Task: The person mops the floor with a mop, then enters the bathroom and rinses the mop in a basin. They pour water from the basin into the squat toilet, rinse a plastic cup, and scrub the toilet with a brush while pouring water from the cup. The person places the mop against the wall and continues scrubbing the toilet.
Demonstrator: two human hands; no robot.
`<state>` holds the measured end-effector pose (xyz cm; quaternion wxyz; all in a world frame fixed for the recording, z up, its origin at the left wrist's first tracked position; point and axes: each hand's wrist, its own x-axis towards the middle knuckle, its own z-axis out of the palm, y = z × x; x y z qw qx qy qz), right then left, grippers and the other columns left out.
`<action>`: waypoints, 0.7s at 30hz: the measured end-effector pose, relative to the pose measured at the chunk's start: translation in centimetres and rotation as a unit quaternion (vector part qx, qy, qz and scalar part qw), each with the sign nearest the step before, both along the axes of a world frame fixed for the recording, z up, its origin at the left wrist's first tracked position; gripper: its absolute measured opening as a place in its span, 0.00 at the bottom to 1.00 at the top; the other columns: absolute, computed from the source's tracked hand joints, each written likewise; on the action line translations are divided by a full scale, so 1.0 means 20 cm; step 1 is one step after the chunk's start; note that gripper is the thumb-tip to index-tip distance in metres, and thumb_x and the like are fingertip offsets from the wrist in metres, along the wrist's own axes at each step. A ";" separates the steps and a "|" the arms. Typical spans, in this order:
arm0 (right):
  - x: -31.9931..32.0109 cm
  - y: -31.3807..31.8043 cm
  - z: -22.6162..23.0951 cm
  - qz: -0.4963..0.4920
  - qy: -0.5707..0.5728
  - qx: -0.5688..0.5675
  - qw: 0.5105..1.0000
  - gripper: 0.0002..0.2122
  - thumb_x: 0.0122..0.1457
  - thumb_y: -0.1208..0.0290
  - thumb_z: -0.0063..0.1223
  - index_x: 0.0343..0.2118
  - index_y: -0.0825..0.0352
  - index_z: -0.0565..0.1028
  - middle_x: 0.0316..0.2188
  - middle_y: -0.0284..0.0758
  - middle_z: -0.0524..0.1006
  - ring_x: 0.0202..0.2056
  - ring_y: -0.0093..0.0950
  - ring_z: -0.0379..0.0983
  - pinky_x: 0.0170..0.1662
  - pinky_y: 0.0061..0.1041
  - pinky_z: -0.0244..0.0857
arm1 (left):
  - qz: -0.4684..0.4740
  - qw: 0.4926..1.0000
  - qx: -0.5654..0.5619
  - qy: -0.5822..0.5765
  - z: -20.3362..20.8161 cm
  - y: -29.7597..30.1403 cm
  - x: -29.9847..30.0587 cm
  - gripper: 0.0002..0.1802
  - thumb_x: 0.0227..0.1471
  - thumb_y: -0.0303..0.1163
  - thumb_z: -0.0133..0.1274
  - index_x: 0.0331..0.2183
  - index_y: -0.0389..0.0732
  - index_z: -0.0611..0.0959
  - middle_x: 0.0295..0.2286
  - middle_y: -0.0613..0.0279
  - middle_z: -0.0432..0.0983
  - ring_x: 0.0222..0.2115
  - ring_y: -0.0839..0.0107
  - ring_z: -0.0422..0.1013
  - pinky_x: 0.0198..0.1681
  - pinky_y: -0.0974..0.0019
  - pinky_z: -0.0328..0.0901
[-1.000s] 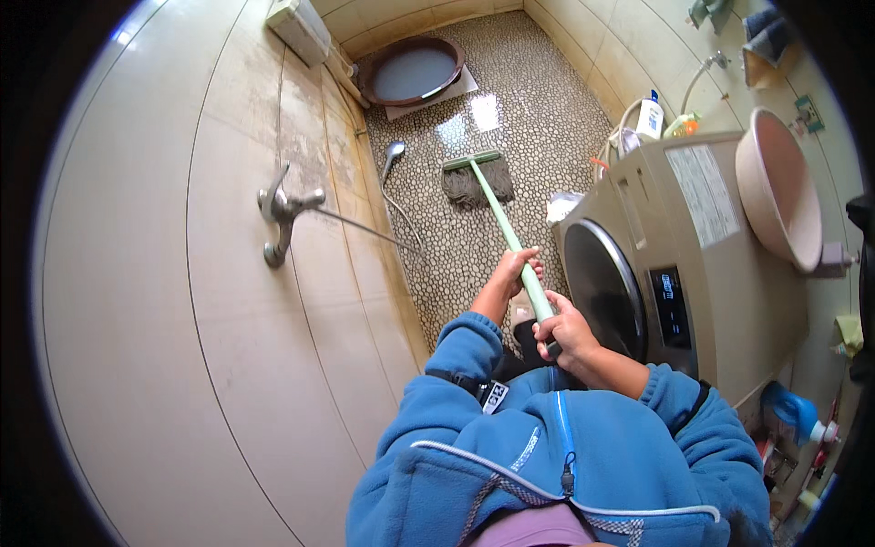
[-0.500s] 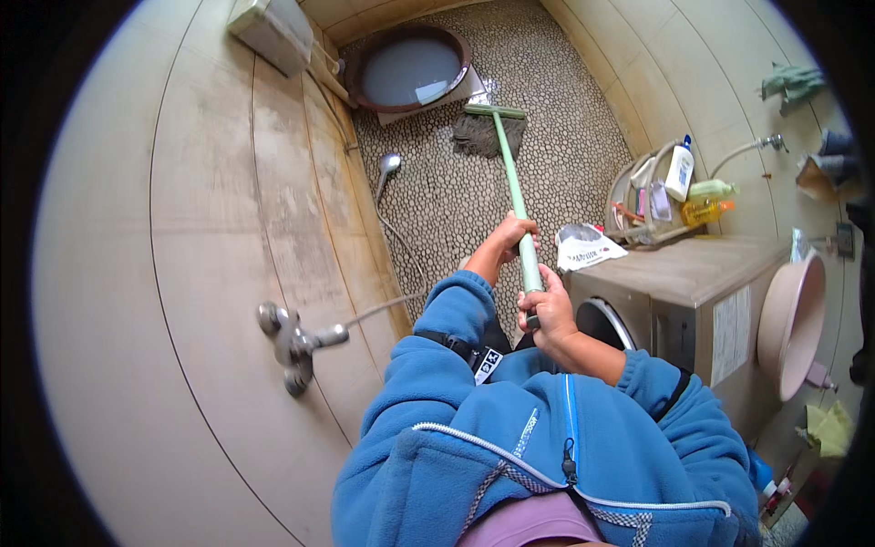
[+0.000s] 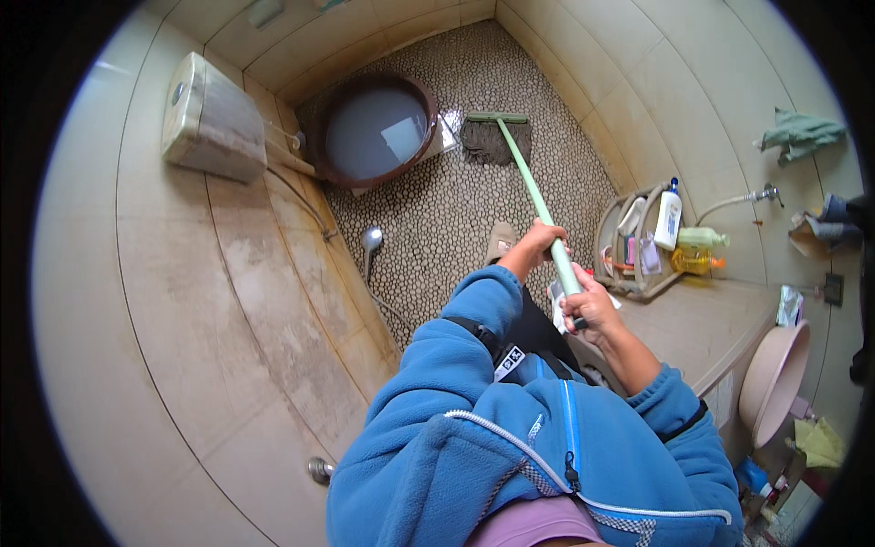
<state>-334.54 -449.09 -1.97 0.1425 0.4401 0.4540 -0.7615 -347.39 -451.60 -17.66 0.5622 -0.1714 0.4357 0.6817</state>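
Both my hands are wrapped round the pale green handle of a mop (image 3: pixel 525 173). My left hand (image 3: pixel 545 241) grips the shaft from the left, a little farther out. Nearer to me, my right hand (image 3: pixel 592 305) closes round the thick grip close to the handle's end. The mop's grey, stringy head (image 3: pixel 495 142) lies on the pebbled floor (image 3: pixel 437 214) under its green crossbar, right of a wide brown basin (image 3: pixel 321 137). That basin holds cloudy grey water with a bright reflection on it.
A shower head (image 3: pixel 371 239) and its hose lie on the floor by the left wall. A stained cistern (image 3: pixel 214 123) hangs above. To the right, a rack (image 3: pixel 649 290) with several bottles stands by a washing machine (image 3: pixel 711 319); a pink basin (image 3: pixel 775 383) leans beside it.
My view has shifted forward, bringing more of the cistern and far wall in. My hands still hold the mop, its head on the floor farther from the basin's near side. A shoe now shows.
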 end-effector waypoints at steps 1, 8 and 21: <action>-0.07 0.09 0.00 0.006 -0.038 0.019 0.999 0.42 0.38 0.88 0.43 0.60 0.57 0.45 0.15 0.35 0.66 0.07 0.25 0.60 0.08 0.24 0.50 | 0.008 1.000 0.005 0.004 0.00 0.08 -0.06 0.21 0.39 0.18 0.50 0.34 0.41 0.59 0.20 0.57 0.66 0.17 0.65 0.69 0.19 0.61 0.71; -0.75 0.63 0.03 0.138 -0.072 0.052 0.986 0.44 0.37 0.89 0.43 0.61 0.54 0.43 0.16 0.36 0.66 0.08 0.25 0.61 0.08 0.25 0.56 | -0.010 0.998 -0.027 0.058 -0.05 0.52 -0.71 0.13 0.40 0.22 0.51 0.30 0.35 0.66 0.18 0.57 0.68 0.17 0.62 0.70 0.18 0.59 0.70; -2.04 1.26 0.11 0.375 -0.075 0.198 0.902 0.44 0.33 0.89 0.43 0.60 0.54 0.48 0.15 0.32 0.63 0.12 0.24 0.62 0.11 0.25 0.58 | 0.154 0.988 0.024 -0.017 -0.08 1.07 -1.91 0.06 0.40 0.18 0.50 0.25 0.29 0.71 0.19 0.54 0.70 0.17 0.62 0.71 0.22 0.62 0.71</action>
